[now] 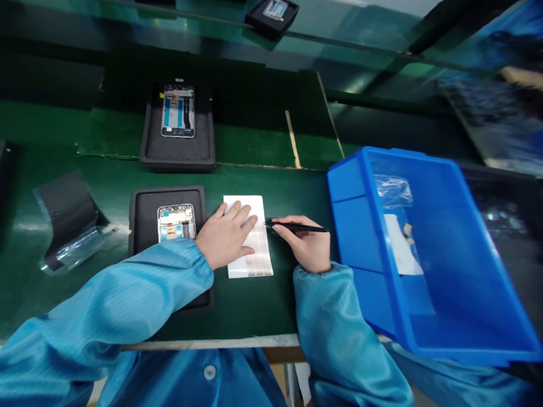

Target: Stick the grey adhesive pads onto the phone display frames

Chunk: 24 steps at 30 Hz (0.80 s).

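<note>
Left hand [224,237] flat on white sheet [259,263], fingers spread; right hand [313,244] grips black tweezers [307,227], tips at sheet's right edge. Blue bin [354,232] stands further right.

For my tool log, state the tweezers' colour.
The tweezers are black; the head view shows it best.

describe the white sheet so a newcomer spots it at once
Find the large blue bin at the right of the green workbench. Go left past the right hand, which holds black tweezers, to the white sheet under the spread left hand. Unlike the black tray to its left, it is flat and white with shiny rectangles down its right side.
</note>
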Motion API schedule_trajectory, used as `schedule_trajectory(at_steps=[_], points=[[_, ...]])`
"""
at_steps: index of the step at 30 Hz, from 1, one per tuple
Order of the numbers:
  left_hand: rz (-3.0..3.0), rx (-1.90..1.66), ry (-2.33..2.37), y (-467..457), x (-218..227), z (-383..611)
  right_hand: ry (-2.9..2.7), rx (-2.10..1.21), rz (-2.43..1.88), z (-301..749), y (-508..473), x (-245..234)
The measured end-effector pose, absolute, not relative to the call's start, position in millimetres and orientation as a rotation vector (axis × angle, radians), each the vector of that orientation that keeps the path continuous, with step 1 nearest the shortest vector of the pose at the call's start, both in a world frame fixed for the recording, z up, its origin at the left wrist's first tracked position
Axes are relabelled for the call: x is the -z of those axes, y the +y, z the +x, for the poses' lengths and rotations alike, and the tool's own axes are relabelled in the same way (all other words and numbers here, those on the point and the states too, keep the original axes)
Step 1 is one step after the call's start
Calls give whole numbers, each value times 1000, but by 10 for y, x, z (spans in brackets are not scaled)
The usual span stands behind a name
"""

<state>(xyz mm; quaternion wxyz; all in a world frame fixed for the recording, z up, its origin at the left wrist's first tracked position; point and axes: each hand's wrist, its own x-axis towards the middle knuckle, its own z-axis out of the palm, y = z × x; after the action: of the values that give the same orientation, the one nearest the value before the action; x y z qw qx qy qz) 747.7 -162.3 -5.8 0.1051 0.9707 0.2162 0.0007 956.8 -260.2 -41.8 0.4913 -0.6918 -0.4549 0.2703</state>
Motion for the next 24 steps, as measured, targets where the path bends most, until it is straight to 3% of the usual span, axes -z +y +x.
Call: schedule_trajectory(at_steps=[14,24], points=[[2927,-67,669,-1583,104,7486,-1269,-394,-1864,9621,-2530,402],[2898,-29,647,-1608,91,7481,-1198,-451,-1835,9603,-2545,429]])
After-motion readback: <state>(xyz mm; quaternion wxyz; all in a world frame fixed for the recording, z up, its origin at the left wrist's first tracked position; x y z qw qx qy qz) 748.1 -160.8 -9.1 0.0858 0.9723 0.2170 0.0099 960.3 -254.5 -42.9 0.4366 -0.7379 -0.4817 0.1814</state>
